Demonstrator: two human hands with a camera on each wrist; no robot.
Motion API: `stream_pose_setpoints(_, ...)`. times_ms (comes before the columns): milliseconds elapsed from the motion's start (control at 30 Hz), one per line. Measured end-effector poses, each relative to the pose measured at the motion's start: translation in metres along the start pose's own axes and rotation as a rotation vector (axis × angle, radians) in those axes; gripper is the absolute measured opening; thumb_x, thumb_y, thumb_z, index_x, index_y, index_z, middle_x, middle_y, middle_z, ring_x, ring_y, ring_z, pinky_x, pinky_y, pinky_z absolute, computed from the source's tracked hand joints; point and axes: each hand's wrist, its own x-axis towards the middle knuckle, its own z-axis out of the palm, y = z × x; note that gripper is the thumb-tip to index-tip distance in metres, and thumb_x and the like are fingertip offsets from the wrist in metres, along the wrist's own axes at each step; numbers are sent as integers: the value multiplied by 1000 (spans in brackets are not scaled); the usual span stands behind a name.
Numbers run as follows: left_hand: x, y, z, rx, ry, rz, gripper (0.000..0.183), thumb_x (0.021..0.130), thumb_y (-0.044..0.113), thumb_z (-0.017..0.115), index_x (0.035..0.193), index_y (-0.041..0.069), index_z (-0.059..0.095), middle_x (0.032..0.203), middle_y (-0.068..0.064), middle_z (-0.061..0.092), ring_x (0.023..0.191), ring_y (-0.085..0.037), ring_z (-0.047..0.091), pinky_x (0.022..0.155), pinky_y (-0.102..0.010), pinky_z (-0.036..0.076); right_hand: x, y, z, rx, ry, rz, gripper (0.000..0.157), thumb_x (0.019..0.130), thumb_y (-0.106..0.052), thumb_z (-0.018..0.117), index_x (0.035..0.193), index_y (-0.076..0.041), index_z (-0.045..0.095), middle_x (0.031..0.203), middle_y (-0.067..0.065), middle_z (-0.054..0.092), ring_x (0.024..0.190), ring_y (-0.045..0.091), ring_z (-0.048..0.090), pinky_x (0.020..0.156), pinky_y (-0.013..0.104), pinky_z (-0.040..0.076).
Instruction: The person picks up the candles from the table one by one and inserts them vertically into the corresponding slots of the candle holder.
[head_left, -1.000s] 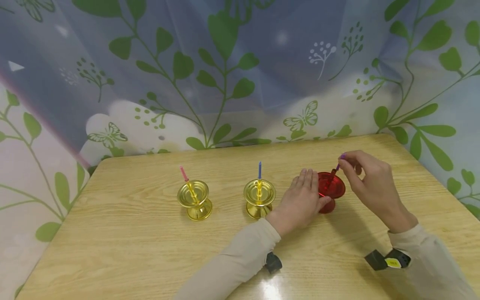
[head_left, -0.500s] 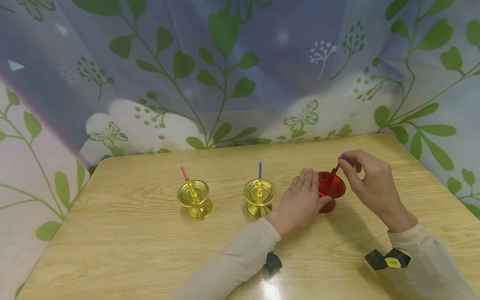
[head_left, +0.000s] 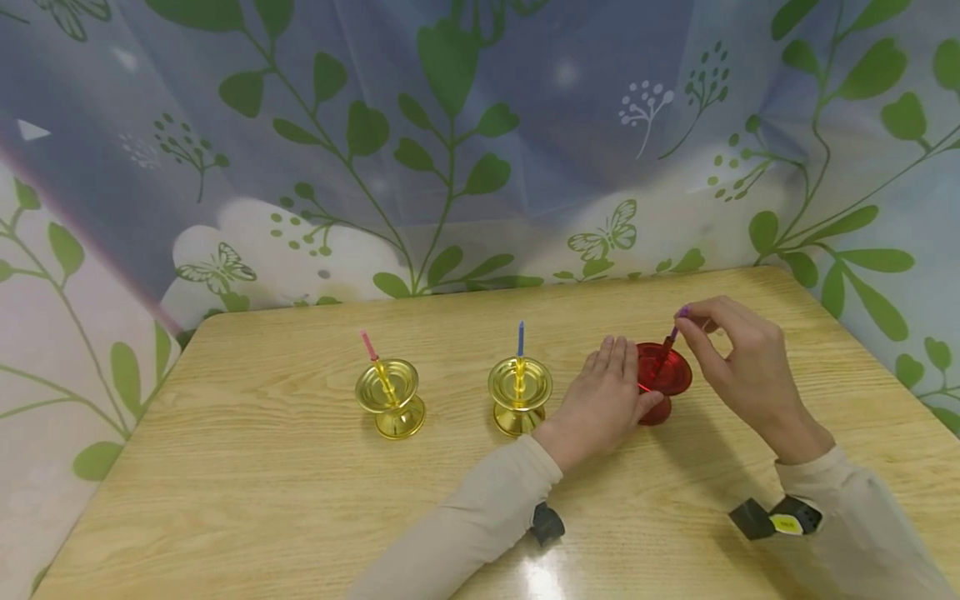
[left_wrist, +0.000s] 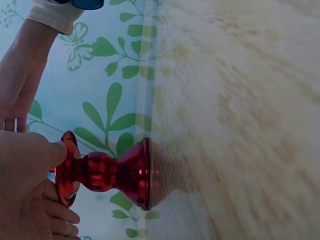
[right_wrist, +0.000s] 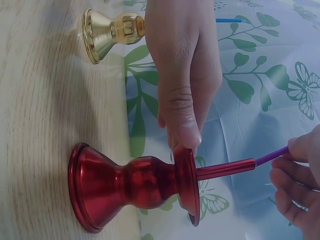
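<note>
A shiny red candlestick (head_left: 663, 369), with a dish and a thin upright tube, stands upright on the table. My left hand (head_left: 603, 404) holds its dish at the rim from the left, thumb (right_wrist: 187, 132) on the near edge and fingers reaching along the far side. Between thumb and fingertips my right hand (head_left: 742, 367) pinches a slim purple candle (right_wrist: 271, 156). Its lower end meets the mouth of the tube, and the candle tilts at an angle to it. The fingers cover the candle's upper part.
To the left stand two gold candlesticks, the nearer one (head_left: 519, 421) with a blue candle (head_left: 521, 340) and the farther one (head_left: 399, 421) with a leaning pink candle (head_left: 368, 345). The wooden table (head_left: 262, 500) ends at a leaf-patterned cloth (head_left: 562, 167) behind.
My right hand has shifted the purple candle slightly left over the tube, bringing it a little more upright. My left hand and the candlesticks stay in place.
</note>
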Motion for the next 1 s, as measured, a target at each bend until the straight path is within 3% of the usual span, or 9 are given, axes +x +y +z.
stream_pose_setpoints(433, 0, 1, -1, -11, -14, -12, 69, 103, 50, 22, 153, 2, 20, 158, -12, 24, 146, -23, 17, 116, -29, 21, -3, 2, 3, 26, 20, 2, 19, 77, 13, 72, 91, 2, 68, 80, 9, 68, 71, 4, 55, 69, 11, 42)
stream_pose_setpoints(1000, 1, 0, 1, 15, 9, 0, 69, 104, 49, 22, 153, 1, 21, 157, -13, 26, 146, -24, 20, 116, -30, 23, -3, 3, 3, 17, -14, 1, 19, 77, 13, 72, 91, 1, 67, 80, 9, 68, 70, 3, 52, 59, 13, 39)
